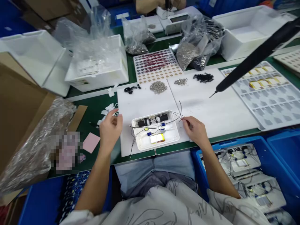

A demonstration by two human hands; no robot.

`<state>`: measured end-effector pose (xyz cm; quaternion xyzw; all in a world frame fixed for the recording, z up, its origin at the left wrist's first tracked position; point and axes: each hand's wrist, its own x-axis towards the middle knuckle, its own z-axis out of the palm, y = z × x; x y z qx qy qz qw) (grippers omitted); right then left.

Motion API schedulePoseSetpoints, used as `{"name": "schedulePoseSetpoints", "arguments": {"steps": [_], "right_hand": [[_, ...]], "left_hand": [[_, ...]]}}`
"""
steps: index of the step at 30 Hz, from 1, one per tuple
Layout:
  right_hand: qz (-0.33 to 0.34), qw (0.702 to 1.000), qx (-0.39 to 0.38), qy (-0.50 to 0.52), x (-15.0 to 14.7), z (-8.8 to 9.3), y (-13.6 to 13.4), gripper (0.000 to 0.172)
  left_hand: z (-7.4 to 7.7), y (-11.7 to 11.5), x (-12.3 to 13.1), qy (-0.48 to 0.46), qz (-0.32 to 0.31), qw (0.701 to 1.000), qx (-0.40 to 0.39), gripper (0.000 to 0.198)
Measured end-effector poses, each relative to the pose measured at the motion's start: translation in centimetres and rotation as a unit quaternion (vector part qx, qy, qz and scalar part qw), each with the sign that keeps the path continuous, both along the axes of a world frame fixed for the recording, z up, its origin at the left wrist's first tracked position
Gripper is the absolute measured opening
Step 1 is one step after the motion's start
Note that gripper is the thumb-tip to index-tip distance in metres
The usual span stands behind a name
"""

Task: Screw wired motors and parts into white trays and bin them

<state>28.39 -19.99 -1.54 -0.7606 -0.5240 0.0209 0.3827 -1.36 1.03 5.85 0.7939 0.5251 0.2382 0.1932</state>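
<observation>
A shallow white plastic housing [174,137] lies open side up in front of me. Inside are two black cylinders [162,117], small blue parts [149,134] and a silvery battery pack [157,138] with yellow edges. Thin dark wires trail out over its rim. At its right, my right hand [195,129] pinches the wires [180,118] leaving the upper right corner. My left hand [110,129] is raised left of the housing, apart from it, beside white scraps and rings [109,109]. Its fingers are curled, thumb and index tips close together; anything between them is too small to make out.
A black electric screwdriver [253,57] hangs at the right, bit downward. Piles of small metal parts [158,87] and black parts [203,77] lie behind. Blue bins [220,145] of wired housings stand at right; a parts tray [269,109] and a pink pad [91,142] flank the work.
</observation>
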Motion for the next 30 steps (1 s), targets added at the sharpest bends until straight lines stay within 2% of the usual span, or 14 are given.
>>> {"name": "schedulePoseSetpoints", "arguments": {"steps": [2, 7, 9, 12, 15, 17, 21, 24, 27, 28, 30], "right_hand": [[0.003, 1.0, 0.011, -0.001, 0.1, 0.0, 0.0, 0.024], [0.009, 0.999, 0.029, -0.012, 0.2, 0.1, -0.1, 0.025], [0.011, 0.999, 0.033, -0.013, 0.3, 0.1, -0.1, 0.025], [0.012, 0.999, 0.037, -0.008, 0.4, 0.1, -0.2, 0.027], [0.012, 0.999, 0.033, 0.006, 0.3, 0.2, -0.1, 0.029], [0.007, 0.999, 0.031, 0.02, 0.2, 0.3, -0.1, 0.03], [-0.009, 0.997, 0.04, 0.064, 0.5, 0.3, -0.6, 0.032], [-0.059, 0.988, 0.088, 0.108, 0.7, 0.6, -1.1, 0.034], [-0.114, 0.969, 0.168, 0.14, -0.4, 2.2, -0.9, 0.031], [-0.11, 0.966, 0.186, 0.145, -1.3, 3.1, -0.6, 0.028], [-0.051, 0.971, 0.182, 0.146, -3.8, 4.9, 0.5, 0.021]], "left_hand": [[-0.2, 3.2, 1.9, 0.1, -0.055, 0.992, 0.046, 0.047], [-1.5, 10.5, 7.2, 0.166, -0.104, 0.978, 0.069, 0.044], [-2.4, 12.1, 8.4, 0.175, -0.113, 0.975, 0.08, 0.042], [-3.5, 13.0, 9.3, 0.166, -0.112, 0.976, 0.091, 0.036], [-3.9, 12.9, 9.5, 0.132, -0.107, 0.981, 0.096, 0.033], [-3.5, 12.5, 9.3, 0.095, -0.097, 0.986, 0.096, 0.031], [-1.3, 10.8, 8.5, -0.004, -0.071, 0.995, 0.069, 0.029], [0.6, 8.4, 7.4, -0.071, -0.075, 0.994, 0.025, 0.037], [2.0, 5.4, 6.3, -0.177, -0.117, 0.977, -0.036, 0.039], [2.3, 4.4, 6.0, -0.221, -0.135, 0.964, -0.058, 0.04], [2.8, 2.5, 5.5, -0.282, -0.167, 0.94, -0.094, 0.042]]}}
